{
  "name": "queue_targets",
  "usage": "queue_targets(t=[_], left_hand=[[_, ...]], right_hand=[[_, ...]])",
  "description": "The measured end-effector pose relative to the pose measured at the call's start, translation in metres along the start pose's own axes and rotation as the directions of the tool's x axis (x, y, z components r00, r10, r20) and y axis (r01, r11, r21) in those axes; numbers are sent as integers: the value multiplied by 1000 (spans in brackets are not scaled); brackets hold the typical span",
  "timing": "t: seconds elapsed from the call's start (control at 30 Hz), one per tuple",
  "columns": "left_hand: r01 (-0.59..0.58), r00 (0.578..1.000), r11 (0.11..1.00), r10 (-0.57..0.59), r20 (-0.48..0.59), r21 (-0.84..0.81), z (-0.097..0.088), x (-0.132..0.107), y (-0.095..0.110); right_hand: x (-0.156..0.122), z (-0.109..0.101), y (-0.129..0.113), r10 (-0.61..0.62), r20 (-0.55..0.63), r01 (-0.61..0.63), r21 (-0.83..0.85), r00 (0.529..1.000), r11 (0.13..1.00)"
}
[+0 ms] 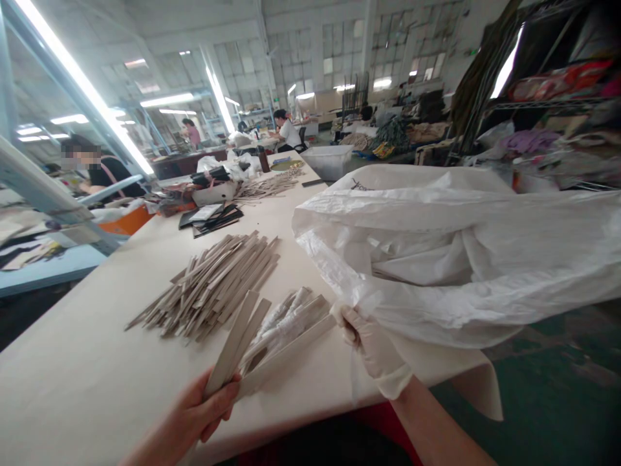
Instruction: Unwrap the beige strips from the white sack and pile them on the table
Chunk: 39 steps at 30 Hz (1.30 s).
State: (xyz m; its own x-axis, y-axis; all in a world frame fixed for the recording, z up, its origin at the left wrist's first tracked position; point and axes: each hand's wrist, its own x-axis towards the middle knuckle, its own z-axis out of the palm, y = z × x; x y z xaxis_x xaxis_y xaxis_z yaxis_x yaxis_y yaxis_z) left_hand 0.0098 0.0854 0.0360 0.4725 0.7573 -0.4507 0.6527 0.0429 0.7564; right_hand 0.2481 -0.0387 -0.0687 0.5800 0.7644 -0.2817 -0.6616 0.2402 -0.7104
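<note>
Left hand (206,404): closed round beige strips (235,346). Gloved right hand (371,349): clenched on white bag (427,217), interior partly hidden, dark lettering (362,186) illegible.

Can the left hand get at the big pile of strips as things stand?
Probably yes: bare table lies between the left hand and the pile. It already grips some flat strips, though, which may hamper grasping more.
</note>
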Motion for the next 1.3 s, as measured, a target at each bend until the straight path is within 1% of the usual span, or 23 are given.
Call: queue_targets(t=[0.1, 0.13, 0.2, 0.27, 0.3, 0.37, 0.4, 0.43, 0.47, 0.53, 0.57, 0.6, 0.7, 0.73, 0.77, 0.83, 0.9, 1.0, 1.07, 1.13, 1.17, 1.23, 1.3], left_hand=[[12, 1000, 1000, -12, 29, 1, -1, 3, -3], [8, 999, 1000, -8, 37, -1, 2, 4, -2], [-18, 999, 1000, 19, 42, -8, 13, 7, 2], [-71, 997, 997, 71, 36, -18, 29, 8, 7], [-101, 994, 995, 102, 38, -22, 37, 9, 9], [-146, 988, 989, 147, 49, -21, 49, 11, 10], [-153, 987, 988, 153, 54, -15, 52, 11, 9], [-149, 987, 989, 149, 54, -3, 53, 12, 6], [-136, 989, 991, 135, 55, 12, 53, 13, 3], [-114, 992, 993, 112, 52, 42, 51, 14, -4], [-115, 993, 992, 113, 45, 51, 51, 15, -6], [-122, 992, 991, 120, 33, 56, 52, 16, -7], [-151, 988, 986, 152, -15, 64, 57, 16, -8], [-151, 988, 986, 152, -11, 75, 57, 15, -9], [-145, 989, 985, 145, 7, 91, 57, 15, -10], [-129, 991, 983, 124, 50, 129, 56, 14, -14], [-135, 990, 977, 128, 50, 163, 54, 15, -19], [-203, 978, 953, 209, -1, 224, 52, 23, -22], [-244, 966, 923, 259, -13, 297, 48, 30, -20], [-245, 958, 879, 285, -40, 410, 43, 39, -14], [-229, 954, 846, 294, -63, 482, 41, 43, -10], [-184, 945, 756, 313, -100, 628, 41, 54, -2], [-152, 942, 659, 322, -94, 737, 42, 65, 6]], right_hand=[[-4, 1, -2, -34, -37, 28, -136, 999, 990], [-7, 4, -1, -47, -45, 37, -185, 998, 982], [-15, 15, 5, -62, -21, 53, -295, 998, 954], [-26, 27, 16, -30, 54, 49, -400, 998, 915], [-31, 33, 21, 24, 115, 29, -437, 993, 899], [-41, 39, 28, 147, 253, -16, -456, 956, 890], [-43, 39, 28, 177, 291, -39, -423, 940, 905], [-43, 38, 28, 177, 292, -63, -360, 940, 931], [-43, 36, 26, 149, 256, -76, -274, 955, 959], [-39, 33, 22, 91, 122, -79, -99, 988, 992], [-38, 34, 21, 100, 84, -97, -39, 991, 995], [-37, 36, 23, 124, 89, -124, -5, 988, 992], [-38, 44, 32, 263, 222, -266, -20, 939, 964], [-39, 44, 35, 293, 242, -294, -32, 925, 955], [-39, 43, 38, 296, 239, -299, -24, 925, 954], [-38, 37, 39, 246, 184, -258, 42, 952, 965], [-37, 34, 40, 217, 135, -232, 105, 967, 967], [-35, 40, 42, 292, 173, -307, 72, 941, 949], [-31, 41, 42, 299, 173, -315, 75, 938, 946], [-24, 35, 41, 278, 134, -297, 146, 951, 944], [-20, 30, 40, 284, 113, -302, 201, 952, 932], [-11, 19, 37, 321, 111, -340, 321, 940, 884], [-5, 11, 33, 348, 139, -373, 418, 927, 828]])
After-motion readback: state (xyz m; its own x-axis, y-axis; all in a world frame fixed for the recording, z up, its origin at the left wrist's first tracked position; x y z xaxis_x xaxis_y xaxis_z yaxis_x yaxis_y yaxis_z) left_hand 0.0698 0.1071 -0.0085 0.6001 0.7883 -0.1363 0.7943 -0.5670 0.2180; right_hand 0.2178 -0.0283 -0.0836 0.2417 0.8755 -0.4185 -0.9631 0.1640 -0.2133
